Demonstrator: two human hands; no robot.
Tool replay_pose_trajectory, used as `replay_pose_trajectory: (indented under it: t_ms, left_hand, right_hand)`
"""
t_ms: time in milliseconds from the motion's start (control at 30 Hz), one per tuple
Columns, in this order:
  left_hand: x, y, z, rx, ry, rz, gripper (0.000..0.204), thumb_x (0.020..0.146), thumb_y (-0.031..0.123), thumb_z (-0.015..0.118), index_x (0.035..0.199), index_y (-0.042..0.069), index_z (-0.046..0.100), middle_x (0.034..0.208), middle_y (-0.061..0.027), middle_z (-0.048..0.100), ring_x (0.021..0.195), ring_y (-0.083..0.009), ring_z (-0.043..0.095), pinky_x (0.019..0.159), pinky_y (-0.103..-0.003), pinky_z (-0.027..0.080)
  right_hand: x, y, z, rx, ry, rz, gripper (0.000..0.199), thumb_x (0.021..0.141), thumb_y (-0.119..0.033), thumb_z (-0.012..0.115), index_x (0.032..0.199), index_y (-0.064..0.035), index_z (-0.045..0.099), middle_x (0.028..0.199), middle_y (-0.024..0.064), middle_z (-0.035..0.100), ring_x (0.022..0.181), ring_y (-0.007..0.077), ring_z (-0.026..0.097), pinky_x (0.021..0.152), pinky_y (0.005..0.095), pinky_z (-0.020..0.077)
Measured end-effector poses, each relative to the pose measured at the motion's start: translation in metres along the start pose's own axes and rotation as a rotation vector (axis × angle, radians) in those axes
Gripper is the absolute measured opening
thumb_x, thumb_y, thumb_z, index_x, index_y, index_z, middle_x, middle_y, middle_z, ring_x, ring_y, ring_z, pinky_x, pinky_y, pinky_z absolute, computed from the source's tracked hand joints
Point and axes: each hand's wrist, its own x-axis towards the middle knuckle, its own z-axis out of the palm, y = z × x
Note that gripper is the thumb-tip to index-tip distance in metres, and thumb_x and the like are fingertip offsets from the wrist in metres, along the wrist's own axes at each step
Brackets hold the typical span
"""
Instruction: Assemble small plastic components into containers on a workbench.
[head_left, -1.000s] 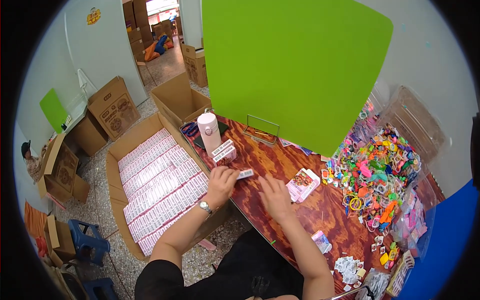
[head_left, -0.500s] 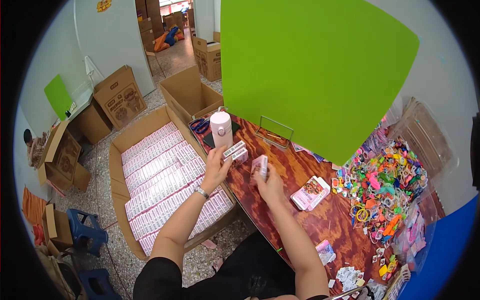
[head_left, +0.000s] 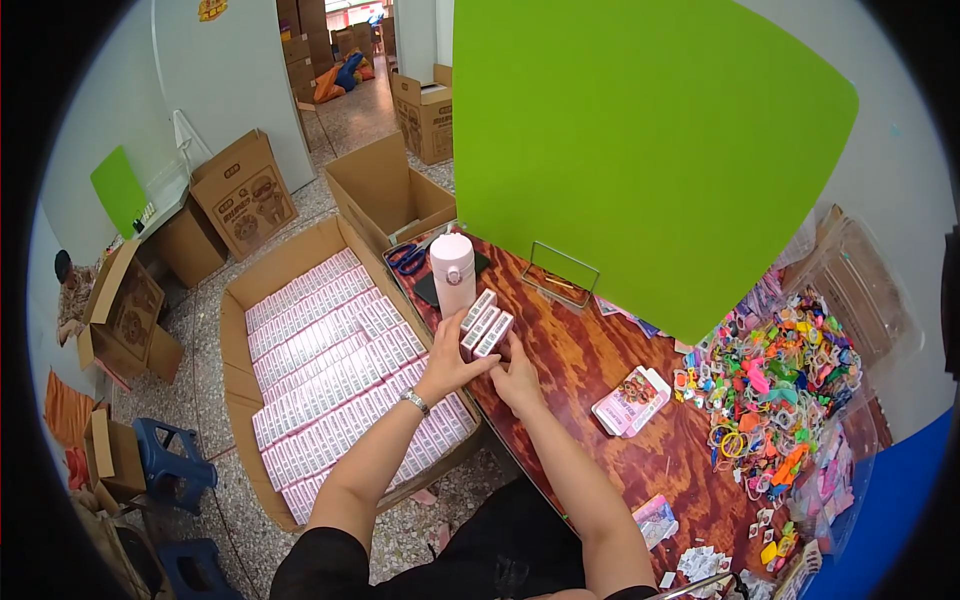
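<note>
Three small pink-and-white boxes stand side by side between my hands at the table's left edge. My left hand presses on their left side, its thumb along the near end. From the right my right hand closes on the same boxes; some fingertips are hidden behind them. A pale pink flask stands just beyond them. Left of the table, a large open carton holds rows of similar small boxes. An opened flat pink box lies to the right on the wood-patterned table.
Colourful small trinkets heap at the table's right, under a leaning green board. Blue scissors and a wire stand sit at the back. An empty carton and blue stools stand on the floor; another person is far left.
My right hand has brought its single box left against the two at my left hand, so three now stand together. The view has shifted slightly.
</note>
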Motion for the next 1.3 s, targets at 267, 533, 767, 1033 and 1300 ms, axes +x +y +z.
replay_pose_trajectory:
  t_ms: [267, 533, 767, 1033, 1300]
  left_hand:
    - [0.004, 0.009, -0.015, 0.018, -0.086, 0.019, 0.08, 0.077, 0.03, 0.085, 0.141, -0.001, 0.048, 0.124, -0.0195, 0.056, 0.115, -0.0316, 0.06, 0.097, -0.038, 0.05]
    - [-0.016, 0.004, -0.004, -0.018, -0.087, 0.014, 0.101, 0.077, 0.023, 0.081, 0.155, -0.003, 0.022, 0.141, -0.0271, 0.041, 0.131, -0.0427, 0.046, 0.112, -0.043, 0.04]
    - [-0.015, 0.005, -0.01, -0.012, -0.031, -0.04, 0.111, 0.071, 0.019, 0.085, 0.156, -0.003, 0.018, 0.141, -0.0258, 0.04, 0.131, -0.0415, 0.044, 0.114, -0.043, 0.036]
    - [-0.02, -0.014, 0.002, 0.091, 0.092, 0.025, 0.106, 0.068, 0.018, 0.085, 0.153, -0.002, 0.026, 0.141, -0.026, 0.041, 0.134, -0.0428, 0.041, 0.114, -0.046, 0.035]
    - [-0.017, 0.01, -0.014, 0.08, -0.055, -0.04, 0.116, 0.07, 0.039, 0.086, 0.159, 0.006, 0.021, 0.161, -0.0254, 0.017, 0.15, -0.0428, 0.022, 0.12, -0.048, 0.028]
  right_hand:
    - [0.057, -0.007, -0.032, -0.179, 0.382, -0.435, 0.059, 0.099, -0.038, 0.06, 0.145, -0.0026, 0.049, 0.124, 0.0209, 0.068, 0.113, 0.0387, 0.065, 0.099, 0.0437, 0.0505]
    - [0.063, -0.008, -0.01, 0.023, 0.014, -0.114, 0.048, 0.097, -0.041, 0.062, 0.13, -0.0066, 0.066, 0.108, 0.0199, 0.074, 0.095, 0.0296, 0.073, 0.088, 0.039, 0.0552]
    - [0.055, -0.014, -0.003, 0.007, 0.029, -0.182, 0.046, 0.096, -0.04, 0.064, 0.125, -0.0059, 0.067, 0.106, 0.0205, 0.074, 0.097, 0.0332, 0.073, 0.087, 0.0402, 0.0555]
    - [0.007, -0.026, -0.051, -0.114, 0.151, -0.449, 0.059, 0.093, -0.036, 0.069, 0.14, -0.0031, 0.054, 0.131, 0.0241, 0.059, 0.121, 0.0393, 0.058, 0.103, 0.0441, 0.0457]
    - [-0.142, 0.023, -0.181, -1.028, 0.33, -0.286, 0.069, 0.084, -0.038, 0.079, 0.141, -0.0085, 0.054, 0.143, 0.0203, 0.053, 0.125, 0.0407, 0.053, 0.107, 0.0511, 0.0412]
